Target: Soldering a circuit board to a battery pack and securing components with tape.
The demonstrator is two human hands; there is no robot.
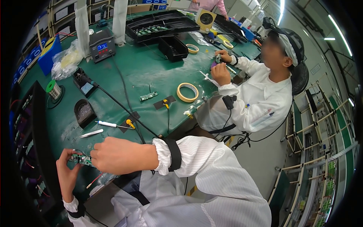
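Green circuit board (84, 160) | left end held in left fingers (63, 157) | right end under right fingers (96, 154), closure hidden

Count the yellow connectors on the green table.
2: one yellow connector beyond the right hand, near the screwdriver; another yellow connector left of the large tape roll. More may be hidden.
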